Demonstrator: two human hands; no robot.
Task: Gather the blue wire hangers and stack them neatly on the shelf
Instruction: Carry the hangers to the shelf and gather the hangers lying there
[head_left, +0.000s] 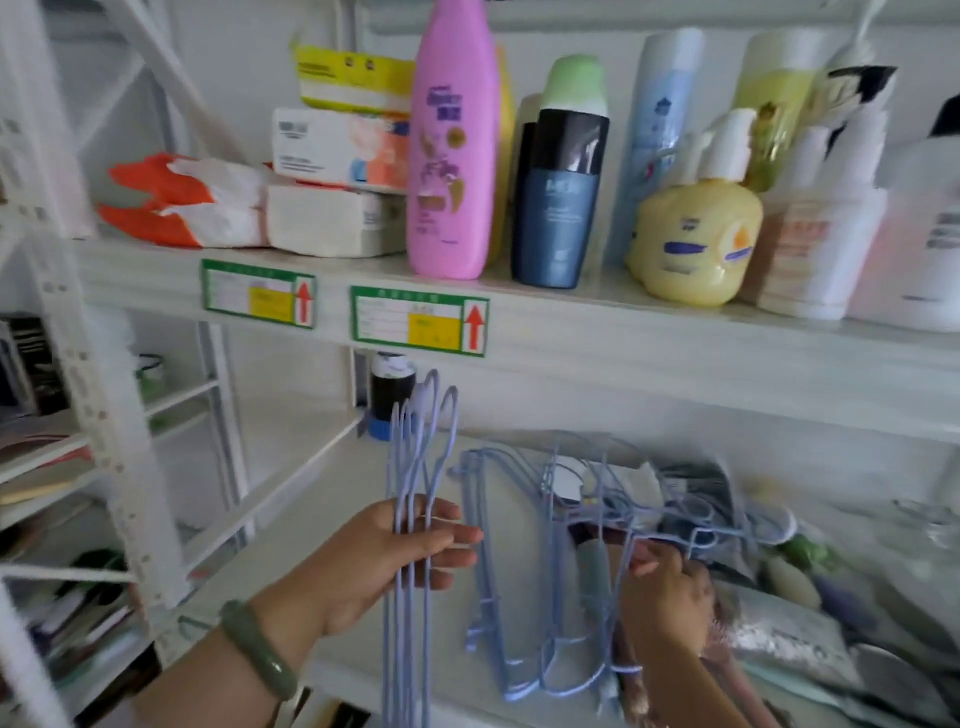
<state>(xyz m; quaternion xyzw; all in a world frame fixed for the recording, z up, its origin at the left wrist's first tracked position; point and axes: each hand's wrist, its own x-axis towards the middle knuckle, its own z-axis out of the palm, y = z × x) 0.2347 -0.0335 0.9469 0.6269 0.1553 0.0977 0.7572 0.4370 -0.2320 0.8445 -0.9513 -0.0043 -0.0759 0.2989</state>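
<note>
My left hand (387, 564), with a green bangle on the wrist, grips a bunch of several blue wire hangers (415, 457) held upright, hooks pointing up in front of the lower white shelf (291, 525). More blue wire hangers (524, 587) lie in a loose tangle flat on that shelf, to the right of the held bunch. My right hand (667, 597) rests on the right part of this tangle, fingers pinched on one hanger's wire. Some hangers reach under clutter further right.
The upper shelf carries a pink bottle (451, 140), a dark blue bottle (558, 200), a yellow pump bottle (696, 236) and tissue packs (332, 218). A dark bottle with a blue base (387, 395) stands at the lower shelf's back. Bags and utensils crowd the right.
</note>
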